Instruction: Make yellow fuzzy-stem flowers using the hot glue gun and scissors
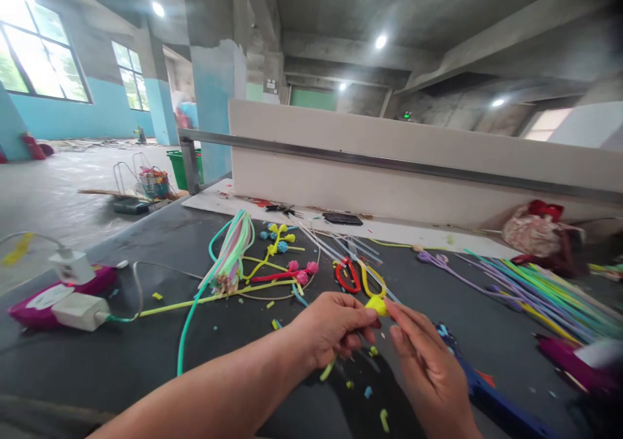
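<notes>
Yellow knot [376, 305] btw fingers [357, 309]

A small yellow knotted ball [376, 305] on a yellow-green stem [328, 369] is held above the bench, its stem trailing down-left below the fingers.

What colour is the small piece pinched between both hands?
Yellow; the small piece shows best in the head view.

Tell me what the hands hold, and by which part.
Both the left hand and right hand pinch a small yellow ball from opposite sides; its stem seems to trail below the left hand.
</notes>
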### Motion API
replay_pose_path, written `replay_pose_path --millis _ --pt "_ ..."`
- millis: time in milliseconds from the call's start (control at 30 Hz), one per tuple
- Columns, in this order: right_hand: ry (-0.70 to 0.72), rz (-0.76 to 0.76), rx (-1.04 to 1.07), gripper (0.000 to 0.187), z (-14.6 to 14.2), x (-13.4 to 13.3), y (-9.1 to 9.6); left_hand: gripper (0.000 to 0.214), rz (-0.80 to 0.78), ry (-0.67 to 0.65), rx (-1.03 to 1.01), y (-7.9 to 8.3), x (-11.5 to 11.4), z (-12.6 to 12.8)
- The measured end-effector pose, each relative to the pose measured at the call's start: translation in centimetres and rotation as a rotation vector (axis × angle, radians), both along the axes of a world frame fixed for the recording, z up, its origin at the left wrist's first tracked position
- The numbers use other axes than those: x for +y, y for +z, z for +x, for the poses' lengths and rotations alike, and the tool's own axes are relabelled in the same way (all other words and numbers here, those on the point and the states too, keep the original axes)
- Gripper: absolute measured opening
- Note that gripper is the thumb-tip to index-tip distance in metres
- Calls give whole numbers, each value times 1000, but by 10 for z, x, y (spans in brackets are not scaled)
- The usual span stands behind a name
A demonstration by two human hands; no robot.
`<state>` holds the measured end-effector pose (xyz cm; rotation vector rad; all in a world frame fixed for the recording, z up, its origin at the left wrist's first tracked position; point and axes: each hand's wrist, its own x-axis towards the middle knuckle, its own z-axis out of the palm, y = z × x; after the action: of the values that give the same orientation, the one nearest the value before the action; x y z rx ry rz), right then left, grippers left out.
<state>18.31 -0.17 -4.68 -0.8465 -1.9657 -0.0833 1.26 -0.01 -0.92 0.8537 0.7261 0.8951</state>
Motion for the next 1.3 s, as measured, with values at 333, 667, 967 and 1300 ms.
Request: replay_pose_path --millis 333,667,967,1300 --pt "-484 -340 26 42 92 -5 42 27 0 27 35 2 0 -9" --pt "-653 -658 -500 55 123 -28 8 18 16 -26 49 1 -8 -3" --pt "-595 -377 -191 24 108 -29 24 20 84 48 179 0 -12 8" --pt "-104 -111 -17 35 62 -65 19 18 200 95 414 -1 -14 14"
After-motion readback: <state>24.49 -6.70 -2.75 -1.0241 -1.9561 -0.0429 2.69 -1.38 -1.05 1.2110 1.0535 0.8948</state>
